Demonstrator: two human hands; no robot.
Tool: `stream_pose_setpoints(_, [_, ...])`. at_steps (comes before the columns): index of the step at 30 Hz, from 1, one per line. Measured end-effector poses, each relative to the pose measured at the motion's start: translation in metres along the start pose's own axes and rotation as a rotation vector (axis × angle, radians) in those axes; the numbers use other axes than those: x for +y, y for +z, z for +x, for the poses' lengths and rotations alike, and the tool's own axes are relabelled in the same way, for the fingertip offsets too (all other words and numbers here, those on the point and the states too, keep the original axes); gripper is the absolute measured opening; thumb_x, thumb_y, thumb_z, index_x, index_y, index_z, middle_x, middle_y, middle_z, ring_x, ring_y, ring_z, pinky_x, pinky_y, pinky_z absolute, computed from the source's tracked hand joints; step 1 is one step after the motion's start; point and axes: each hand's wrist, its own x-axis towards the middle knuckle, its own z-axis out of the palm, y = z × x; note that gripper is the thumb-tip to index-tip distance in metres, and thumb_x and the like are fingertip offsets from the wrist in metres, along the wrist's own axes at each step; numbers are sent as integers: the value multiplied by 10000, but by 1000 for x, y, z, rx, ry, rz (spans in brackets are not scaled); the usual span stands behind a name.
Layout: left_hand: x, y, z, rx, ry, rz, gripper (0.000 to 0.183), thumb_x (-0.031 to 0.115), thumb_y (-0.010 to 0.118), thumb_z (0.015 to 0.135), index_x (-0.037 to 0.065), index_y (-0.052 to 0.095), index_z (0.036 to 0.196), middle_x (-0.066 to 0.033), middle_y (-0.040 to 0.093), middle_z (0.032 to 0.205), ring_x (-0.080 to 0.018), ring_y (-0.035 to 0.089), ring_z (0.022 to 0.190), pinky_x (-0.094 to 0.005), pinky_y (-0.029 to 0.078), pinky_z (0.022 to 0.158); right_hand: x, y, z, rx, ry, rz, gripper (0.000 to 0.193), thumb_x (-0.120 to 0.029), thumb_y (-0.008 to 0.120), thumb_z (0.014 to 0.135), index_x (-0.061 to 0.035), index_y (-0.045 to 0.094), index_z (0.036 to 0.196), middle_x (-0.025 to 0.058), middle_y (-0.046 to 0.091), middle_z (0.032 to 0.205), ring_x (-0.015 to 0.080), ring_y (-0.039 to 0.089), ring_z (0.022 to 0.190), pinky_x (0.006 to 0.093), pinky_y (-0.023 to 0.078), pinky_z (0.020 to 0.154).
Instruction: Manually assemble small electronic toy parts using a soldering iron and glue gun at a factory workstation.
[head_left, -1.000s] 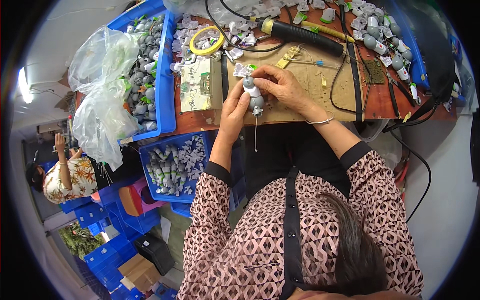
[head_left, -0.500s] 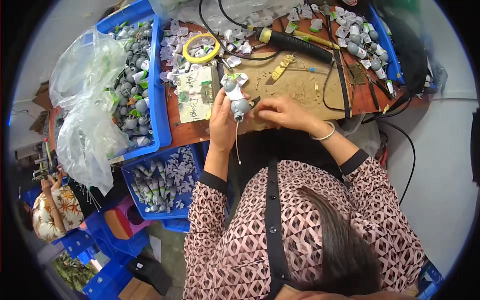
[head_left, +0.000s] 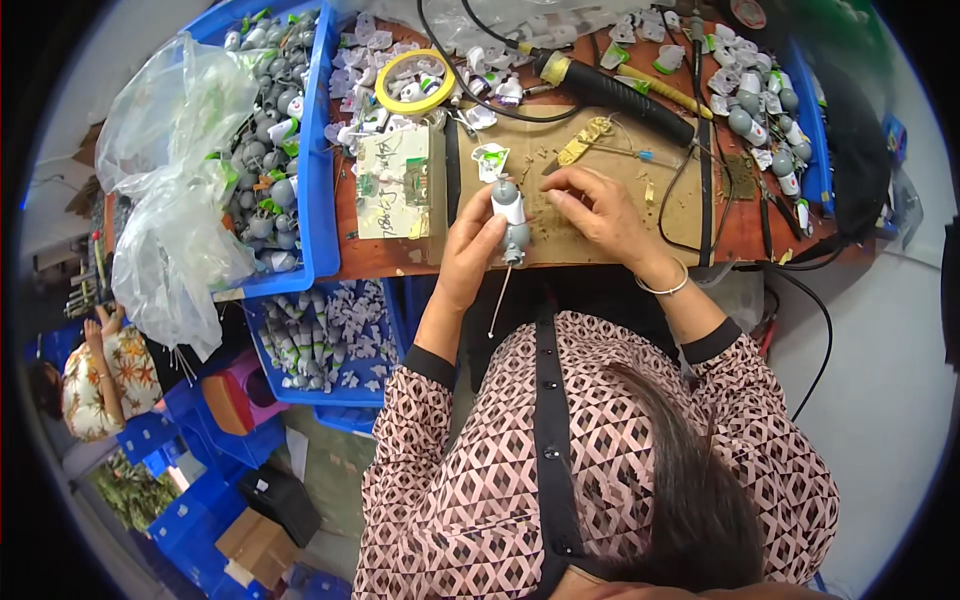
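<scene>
Grey-and-white ball-ended plastic piece (head_left: 509, 208) sits in the left hand (head_left: 468, 245), above the near edge of the table (head_left: 352, 262). Left grip: closed around the piece's left flank, thumb along its near left side, fingers partly hidden behind it. Long axis runs nearly straight away from the wearer: one grey ball at the far end, white sleeve in the middle, second grey ball at the near end. From the near end a thin pale cord (head_left: 498, 305) trails toward the wearer, slanting slightly left. Right hand (head_left: 608, 218) stands just to the right, fingertips turned left toward the piece's flank, clear of it by a small gap; so the piece lies to the left of the right grip, its axis across that hand's reach. Right grip: fingers half curled, thumb slightly parted from forefinger, nothing visible between; an object hidden in the palm cannot be excluded. Just beyond the far ball, a white-and-green shell (head_left: 490, 160) lies over the cardboard mat (head_left: 530, 138); contact with the ball cannot be told. Yellow-handled knife (head_left: 585, 138) lies beyond the right fingertips, near them.
</scene>
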Motion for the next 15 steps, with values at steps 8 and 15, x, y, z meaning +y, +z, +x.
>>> stream_pose_setpoints(8, [-1, 0, 2, 9, 0, 149, 513, 214, 515, 950, -12, 362, 1385, -71, 527, 1221, -129, 520, 1085, -268, 431, 912, 14, 13, 7, -88, -95, 24, 183, -167, 612, 878, 2, 624, 947, 86, 606, 833, 177, 589, 728, 289, 462, 645])
stream_pose_setpoints(15, [-3, 0, 4, -9, -21, 133, 521, 158, 540, 931, -25, 356, 1383, -115, 504, 1281, -182, 486, 1174, -310, 404, 968, 15, 10, 7, -76, -147, 51, 169, -145, 596, 880, 4, 630, 950, 102, 616, 832, 208, 605, 752, 307, 470, 666])
